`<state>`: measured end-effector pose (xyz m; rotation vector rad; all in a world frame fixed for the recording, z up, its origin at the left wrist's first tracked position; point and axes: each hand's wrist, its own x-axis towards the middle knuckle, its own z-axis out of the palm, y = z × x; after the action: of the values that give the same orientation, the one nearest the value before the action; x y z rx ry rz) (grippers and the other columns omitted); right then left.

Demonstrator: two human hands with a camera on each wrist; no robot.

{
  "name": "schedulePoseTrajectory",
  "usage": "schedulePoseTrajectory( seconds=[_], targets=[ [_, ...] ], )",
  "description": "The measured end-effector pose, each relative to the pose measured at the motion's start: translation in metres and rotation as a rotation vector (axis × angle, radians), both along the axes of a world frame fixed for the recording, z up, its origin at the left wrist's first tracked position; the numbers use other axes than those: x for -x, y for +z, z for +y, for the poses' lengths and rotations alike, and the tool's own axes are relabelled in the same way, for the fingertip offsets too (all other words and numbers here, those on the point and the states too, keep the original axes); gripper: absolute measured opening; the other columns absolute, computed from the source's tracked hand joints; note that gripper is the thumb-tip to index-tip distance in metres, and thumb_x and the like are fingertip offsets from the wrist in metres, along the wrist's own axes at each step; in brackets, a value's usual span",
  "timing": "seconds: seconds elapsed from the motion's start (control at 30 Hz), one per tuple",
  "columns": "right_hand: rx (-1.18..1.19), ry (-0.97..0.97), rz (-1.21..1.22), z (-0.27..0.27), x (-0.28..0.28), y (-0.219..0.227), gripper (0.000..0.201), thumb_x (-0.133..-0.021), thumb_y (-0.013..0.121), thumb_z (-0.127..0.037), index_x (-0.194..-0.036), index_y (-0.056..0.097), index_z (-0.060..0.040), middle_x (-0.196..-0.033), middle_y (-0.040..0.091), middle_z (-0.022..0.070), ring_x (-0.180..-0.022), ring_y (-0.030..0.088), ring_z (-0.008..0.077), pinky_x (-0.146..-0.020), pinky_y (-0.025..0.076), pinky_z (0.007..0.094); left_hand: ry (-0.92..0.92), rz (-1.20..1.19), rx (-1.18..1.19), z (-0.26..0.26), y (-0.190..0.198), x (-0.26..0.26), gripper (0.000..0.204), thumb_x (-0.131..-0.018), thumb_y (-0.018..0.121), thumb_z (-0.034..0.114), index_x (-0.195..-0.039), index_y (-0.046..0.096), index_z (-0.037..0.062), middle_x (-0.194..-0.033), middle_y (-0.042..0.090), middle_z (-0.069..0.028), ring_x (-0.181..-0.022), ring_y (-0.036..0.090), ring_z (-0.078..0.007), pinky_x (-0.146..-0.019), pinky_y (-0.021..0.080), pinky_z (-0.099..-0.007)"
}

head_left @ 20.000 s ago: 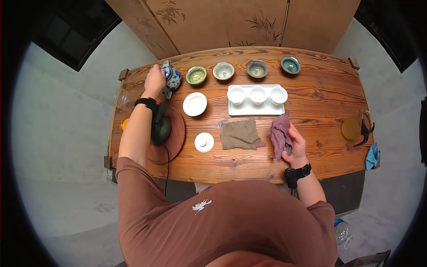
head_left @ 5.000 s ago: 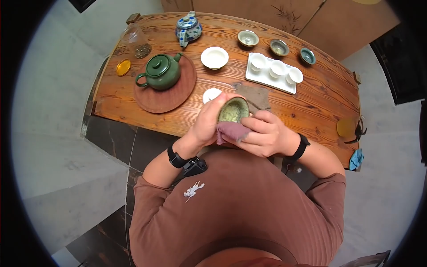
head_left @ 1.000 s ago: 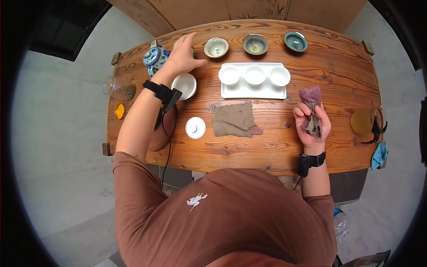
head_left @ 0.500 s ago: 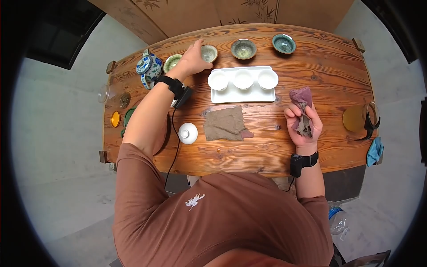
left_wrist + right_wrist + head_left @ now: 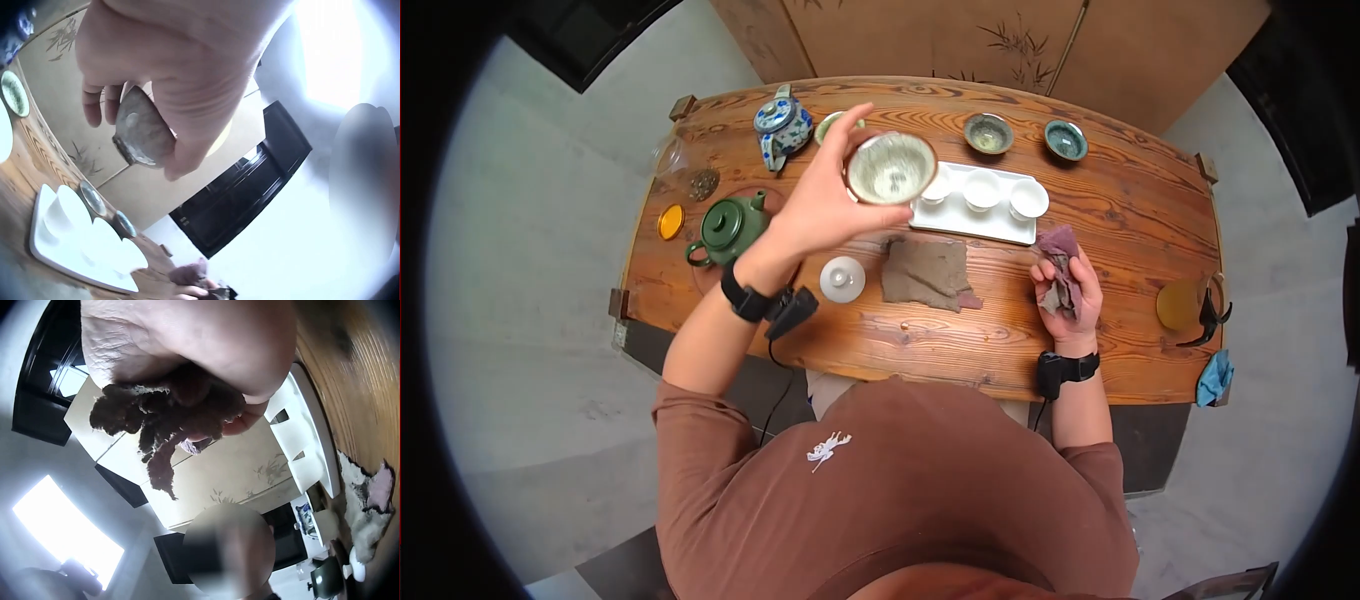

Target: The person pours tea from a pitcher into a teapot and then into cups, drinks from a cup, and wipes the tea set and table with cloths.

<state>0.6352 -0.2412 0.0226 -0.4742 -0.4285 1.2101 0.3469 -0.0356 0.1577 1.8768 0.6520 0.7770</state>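
Note:
My left hand [image 5: 825, 200] pinches a pale grey-green bowl [image 5: 893, 170] by its rim, raised above the table left of the white tray. In the left wrist view the bowl [image 5: 144, 128] is tilted between thumb and fingers. My right hand [image 5: 1072, 300] grips a crumpled purple and grey cloth [image 5: 1060, 262] over the table's right half. Ragged ends of that cloth [image 5: 162, 425] hang from the hand in the right wrist view. A grey-green bowl [image 5: 988, 134] and a teal bowl [image 5: 1065, 142] stand at the back; a green bowl [image 5: 832, 128] is partly hidden behind my left hand.
Three white cups on a white tray [image 5: 970, 229] stand mid-table, with a brown cloth [image 5: 925, 274] and white lid [image 5: 842, 279] nearer me. Left are a green teapot [image 5: 730, 226], patterned teapot [image 5: 783, 125] and yellow lid [image 5: 671, 221]. Right are an amber-filled jug [image 5: 1178, 305] and blue cloth [image 5: 1215, 378].
My left hand has taken hold of the pale bowl from the back row, lifting it and bringing it nearer me. My right hand still grips the purple and grey cloth.

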Motion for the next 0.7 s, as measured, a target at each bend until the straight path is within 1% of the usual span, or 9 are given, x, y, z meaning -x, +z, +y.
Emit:
schedulePoseTrajectory(
  seconds=[0.1,0.13,0.23,0.27,0.37,0.47,0.57,0.67,0.7],
  targets=[
    [0.041,0.069,-0.154,-0.002,0.015,0.017,0.047,-0.102,0.057,-0.021,-0.139,0.053,0.0071,-0.109,0.065,0.0097,-0.091,0.059,0.016,-0.084,0.049,0.0328,-0.101,-0.271,0.313,-0.037,-0.017,0.025,0.127,-0.067,0.098,0.008,-0.165,0.016,0.0072,-0.148,0.05,-0.0197,-0.137,0.053,-0.0267,-0.115,0.045,-0.0384],
    [0.056,0.079,-0.282,-0.004,0.018,0.025,0.05,-0.101,0.056,-0.022,-0.139,0.054,0.0104,-0.117,0.067,0.0128,-0.089,0.059,0.0152,-0.081,0.05,0.0317,-0.118,-0.325,0.397,-0.049,-0.022,0.032,0.128,-0.068,0.097,0.005,-0.166,0.014,0.0076,-0.151,0.049,-0.0182,-0.138,0.053,-0.0259,-0.116,0.044,-0.0384],
    [-0.056,0.207,-0.617,-0.007,0.047,0.091,0.045,-0.1,0.052,-0.009,-0.14,0.059,0.009,-0.129,0.069,0.0223,-0.084,0.062,0.0145,-0.073,0.053,0.0279,-0.192,-0.536,0.738,-0.075,-0.041,0.043,0.122,-0.068,0.096,0.005,-0.164,0.02,0.0073,-0.151,0.05,-0.0134,-0.139,0.052,-0.0236,-0.118,0.043,-0.0392],
    [-0.137,0.161,-0.913,-0.005,0.053,0.101,0.043,-0.097,0.05,-0.003,-0.138,0.062,0.0051,-0.136,0.067,0.0245,-0.089,0.065,0.0152,-0.074,0.055,0.0287,-0.215,-0.551,0.746,-0.081,-0.047,0.044,0.12,-0.068,0.096,0.005,-0.162,0.023,0.0068,-0.151,0.05,-0.013,-0.139,0.052,-0.0235,-0.118,0.043,-0.0394],
    [-0.62,-0.012,-1.92,0.018,0.079,0.154,0.047,-0.087,0.062,-0.004,-0.134,0.07,-0.0095,-0.134,0.071,0.0038,-0.105,0.067,0.0208,-0.083,0.053,0.0329,-0.298,-0.561,0.735,-0.094,-0.055,0.048,0.113,-0.067,0.097,0.006,-0.158,0.029,0.0055,-0.15,0.052,-0.0121,-0.14,0.052,-0.0235,-0.119,0.043,-0.0398],
    [-0.774,0.026,-2.195,0.027,0.101,0.171,0.06,-0.076,0.073,-0.004,-0.135,0.069,-0.0141,-0.128,0.072,-0.0003,-0.097,0.064,0.0229,-0.083,0.049,0.035,-0.395,-0.512,0.594,-0.096,-0.048,0.058,0.11,-0.067,0.097,0.007,-0.156,0.032,0.0048,-0.149,0.053,-0.0113,-0.139,0.053,-0.0239,-0.118,0.044,-0.0405],
    [-0.843,-0.037,-2.346,0.029,0.116,0.178,0.065,-0.074,0.077,-0.007,-0.138,0.067,-0.0168,-0.125,0.072,-0.0032,-0.096,0.062,0.0203,-0.079,0.048,0.0329,-0.442,-0.568,0.733,-0.098,-0.048,0.069,0.111,-0.067,0.097,0.008,-0.157,0.032,0.0044,-0.149,0.052,-0.0114,-0.139,0.053,-0.0238,-0.118,0.045,-0.0407],
    [-0.672,0.119,-2.475,0.023,0.126,0.189,0.057,-0.084,0.071,-0.01,-0.14,0.065,-0.0137,-0.126,0.071,0.0023,-0.104,0.064,0.0245,-0.087,0.053,0.036,-0.412,-0.652,0.701,-0.103,-0.047,0.073,0.112,-0.069,0.096,0.006,-0.16,0.03,0.0054,-0.15,0.052,-0.0113,-0.14,0.052,-0.0239,-0.118,0.046,-0.0414],
    [-0.633,0.149,-2.332,0.021,0.129,0.186,0.057,-0.083,0.071,-0.01,-0.14,0.064,-0.0125,-0.126,0.071,0.0042,-0.105,0.065,0.0256,-0.087,0.054,0.0375,-0.397,-0.667,0.677,-0.103,-0.047,0.073,0.112,-0.07,0.096,0.005,-0.16,0.03,0.0056,-0.151,0.051,-0.0111,-0.14,0.052,-0.024,-0.118,0.046,-0.0415]
  ],
)
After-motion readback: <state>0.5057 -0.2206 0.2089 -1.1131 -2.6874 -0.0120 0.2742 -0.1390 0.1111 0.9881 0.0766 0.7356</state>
